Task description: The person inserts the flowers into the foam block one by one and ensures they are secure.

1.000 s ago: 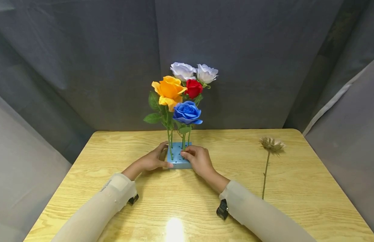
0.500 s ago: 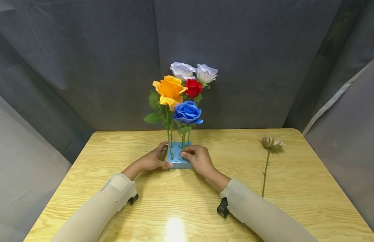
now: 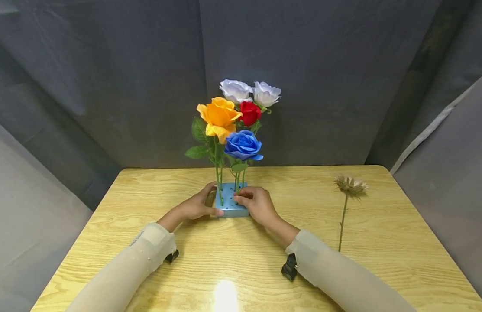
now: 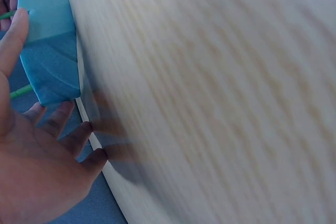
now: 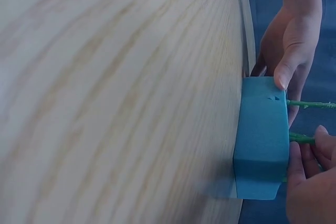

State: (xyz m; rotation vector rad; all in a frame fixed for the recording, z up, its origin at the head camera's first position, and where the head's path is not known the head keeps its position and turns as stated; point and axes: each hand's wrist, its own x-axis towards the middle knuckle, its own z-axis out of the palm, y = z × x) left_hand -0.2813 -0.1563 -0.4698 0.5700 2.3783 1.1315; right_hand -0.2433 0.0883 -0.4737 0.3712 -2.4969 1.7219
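Observation:
A light blue block (image 3: 231, 212) with small holes in its top stands on the table. My left hand (image 3: 195, 207) holds its left end, thumb at the near corner and fingers toward the back side. My right hand (image 3: 259, 205) pinches a green stem (image 5: 302, 138) low down, close over the block. That stem leads up to a blue rose (image 3: 244, 145) at the front of the bunch. Around it stand a yellow-orange rose (image 3: 218, 116), a red rose (image 3: 250, 113) and two white roses, the left one (image 3: 235, 91) and the right one (image 3: 266, 94).
On the right of the wooden table (image 3: 155, 182) lies a dried-looking beige flower (image 3: 350, 185) on a long stem, its lower end hidden behind my right sleeve (image 3: 342, 268). Dark grey curtains (image 3: 147, 86) hang behind the table.
The blue rose has shifted slightly to the right, and my right hand and forearm have moved a little right with it. My left hand has stayed in place on the block.

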